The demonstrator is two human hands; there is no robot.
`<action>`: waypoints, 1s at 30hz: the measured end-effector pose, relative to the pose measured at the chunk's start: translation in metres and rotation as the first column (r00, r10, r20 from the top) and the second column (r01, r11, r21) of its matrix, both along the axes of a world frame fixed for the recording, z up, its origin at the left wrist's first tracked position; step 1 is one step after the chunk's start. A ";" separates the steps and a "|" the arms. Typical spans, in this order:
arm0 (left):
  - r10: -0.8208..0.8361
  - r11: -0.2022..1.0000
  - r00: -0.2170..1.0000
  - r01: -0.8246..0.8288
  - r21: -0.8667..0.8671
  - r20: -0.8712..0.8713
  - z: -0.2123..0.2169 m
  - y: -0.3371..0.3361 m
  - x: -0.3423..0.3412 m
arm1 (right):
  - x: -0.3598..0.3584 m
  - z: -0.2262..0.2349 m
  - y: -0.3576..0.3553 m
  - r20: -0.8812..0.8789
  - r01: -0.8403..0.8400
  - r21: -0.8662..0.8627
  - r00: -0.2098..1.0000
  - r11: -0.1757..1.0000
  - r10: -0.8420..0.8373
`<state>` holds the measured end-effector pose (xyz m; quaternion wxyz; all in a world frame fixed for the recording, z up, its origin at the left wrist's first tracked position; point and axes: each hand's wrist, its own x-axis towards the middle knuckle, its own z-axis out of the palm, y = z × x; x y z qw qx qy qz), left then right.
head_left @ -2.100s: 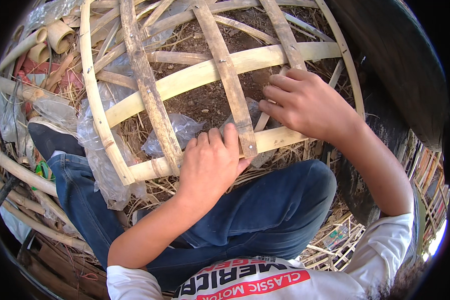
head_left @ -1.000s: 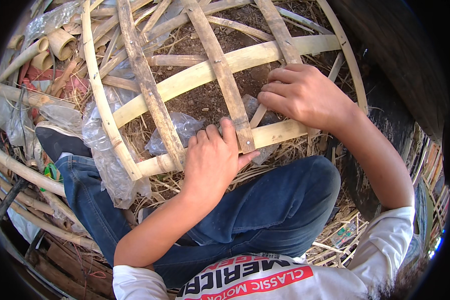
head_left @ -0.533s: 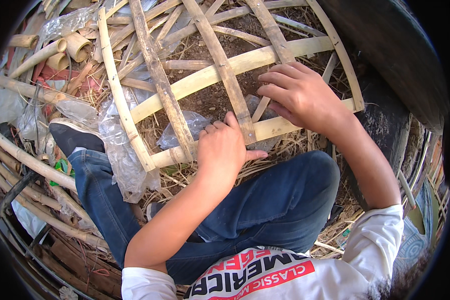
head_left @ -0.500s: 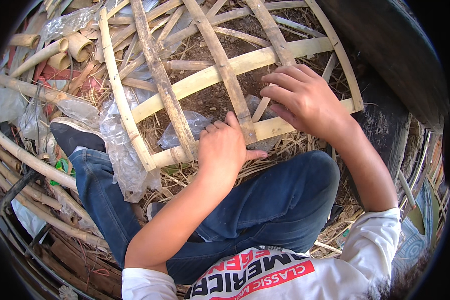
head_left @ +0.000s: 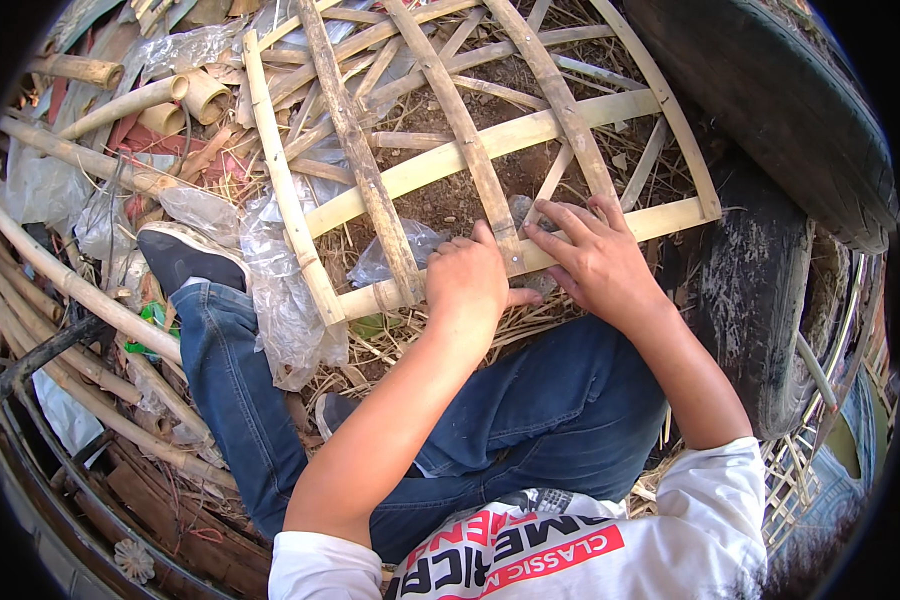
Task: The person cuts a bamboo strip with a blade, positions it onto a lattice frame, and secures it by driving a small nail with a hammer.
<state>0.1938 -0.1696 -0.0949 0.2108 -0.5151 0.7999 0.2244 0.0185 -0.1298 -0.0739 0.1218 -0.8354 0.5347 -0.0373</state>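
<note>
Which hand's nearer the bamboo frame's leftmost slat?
Left. The left hand is right of the leftmost slat, at the near strip; the right hand is farther right along it.

Extends left forearm [head_left: 395,415] from near left toward far right. Sets left grip [head_left: 467,280] with back upward, fingers curled and thumb pointing right. Angles right forearm [head_left: 695,375] toward far left from a bent elbow [head_left: 727,437]. Positions right grip [head_left: 592,250] palm downward, with fingers spread and slightly bent.
</note>
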 end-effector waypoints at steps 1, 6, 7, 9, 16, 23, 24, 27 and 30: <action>0.001 1.000 1.000 -0.001 0.008 -0.008 -0.001 -0.001 0.000 | 0.000 -0.001 0.001 0.002 0.007 -0.003 1.000 1.000 -0.007; 0.021 1.000 1.000 -0.022 0.011 0.020 0.004 -0.001 0.003 | 0.004 -0.003 0.002 0.018 0.016 0.023 1.000 1.000 -0.016; 0.028 1.000 0.999 -0.028 0.008 0.026 0.005 -0.001 0.003 | 0.004 -0.004 0.001 0.014 0.008 0.010 1.000 1.000 -0.008; 0.027 1.000 0.999 -0.028 0.001 0.017 0.004 0.000 0.001 | 0.003 -0.005 0.003 -0.010 0.000 -0.005 1.000 1.000 0.000; 0.056 0.998 0.997 -0.056 0.000 0.048 -0.010 0.004 -0.002 | 0.003 -0.013 0.003 -0.056 -0.070 -0.022 0.996 0.997 0.068; 0.073 0.997 0.991 -0.073 0.003 -0.109 -0.012 0.001 0.006 | 0.005 -0.013 0.003 -0.075 -0.073 -0.095 0.995 0.993 0.066; 0.083 0.995 0.982 -0.092 -0.044 -0.171 -0.013 0.004 0.011 | 0.005 -0.013 0.003 -0.084 -0.075 -0.107 0.994 0.991 0.066; 0.084 0.972 0.942 -0.149 -0.181 -0.326 -0.013 0.017 0.026 | 0.009 -0.011 0.004 -0.074 -0.065 -0.106 0.996 0.992 0.057; 0.089 0.968 0.928 -0.166 -0.189 -0.363 -0.005 0.024 0.034 | 0.010 -0.010 0.004 -0.072 -0.074 -0.118 0.995 0.990 0.065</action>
